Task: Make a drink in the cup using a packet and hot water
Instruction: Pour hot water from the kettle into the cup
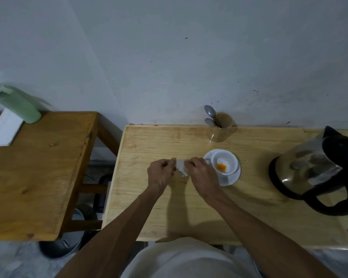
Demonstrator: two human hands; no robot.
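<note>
A small clear packet (180, 167) is pinched between my left hand (160, 173) and my right hand (201, 173) just above the light wooden table (153, 207). Both hands grip its upper edge, left of the cup. The white cup (225, 164) stands on a white saucer (232, 178) and holds a little heap of orange powder (221, 167). A glass kettle (313, 171) with a black lid, base and handle sits at the table's right end.
A translucent brown holder (222, 127) with two spoons (210, 115) stands at the table's back edge by the wall. A darker wooden table (34, 167) to the left carries a green bottle (18, 104) and white paper (5, 128). Metal pots (68, 243) sit on the floor between tables.
</note>
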